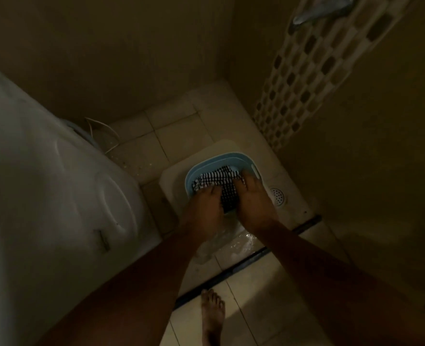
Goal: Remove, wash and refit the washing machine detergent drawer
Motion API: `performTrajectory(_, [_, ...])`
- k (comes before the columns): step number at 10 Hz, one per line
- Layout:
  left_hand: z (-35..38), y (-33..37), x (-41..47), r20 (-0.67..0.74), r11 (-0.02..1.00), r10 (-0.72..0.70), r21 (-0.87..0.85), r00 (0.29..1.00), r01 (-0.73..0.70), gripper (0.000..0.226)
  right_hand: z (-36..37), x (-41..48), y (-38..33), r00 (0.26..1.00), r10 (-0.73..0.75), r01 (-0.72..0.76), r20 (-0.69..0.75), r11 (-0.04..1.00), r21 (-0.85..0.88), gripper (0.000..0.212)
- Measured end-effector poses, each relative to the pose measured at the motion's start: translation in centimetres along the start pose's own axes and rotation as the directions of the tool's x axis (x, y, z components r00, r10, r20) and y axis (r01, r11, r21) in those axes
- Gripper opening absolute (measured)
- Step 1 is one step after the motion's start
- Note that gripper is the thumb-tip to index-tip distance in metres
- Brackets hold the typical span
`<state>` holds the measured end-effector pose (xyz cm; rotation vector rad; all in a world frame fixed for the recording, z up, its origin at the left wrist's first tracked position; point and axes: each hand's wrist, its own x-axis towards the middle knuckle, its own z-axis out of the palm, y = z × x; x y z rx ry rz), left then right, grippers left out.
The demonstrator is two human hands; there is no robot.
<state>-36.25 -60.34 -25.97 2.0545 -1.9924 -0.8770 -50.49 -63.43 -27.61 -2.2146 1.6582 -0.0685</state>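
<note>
A light blue basin (231, 159) sits on a white stool or block on the tiled floor. Inside it lies a black-and-white patterned cloth (214, 179). My left hand (202, 208) and my right hand (252, 203) both reach down into the basin and grip the cloth, with a dark patterned part (229, 199) bunched between them. The white washing machine (44, 196) fills the left side of the view. The detergent drawer itself is not distinguishable in the dim light.
A round floor drain (277, 196) lies right of the basin. Wet floor (234, 243) glistens in front of it, by a dark threshold strip (256, 254). A bare foot (212, 313) stands below. A mosaic-tiled wall (304, 78) and a tap (319, 8) are at upper right.
</note>
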Motion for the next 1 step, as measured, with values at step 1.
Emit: performTrajectory(1, [-1.36, -0.38, -2.35, 0.053, 0.985, 0.080, 0.149, 0.995, -0.087, 0.060, -0.40, -2.39, -0.59, 0.999, -0.008, 0.008, -0.036, 1.000, -0.005, 0.061])
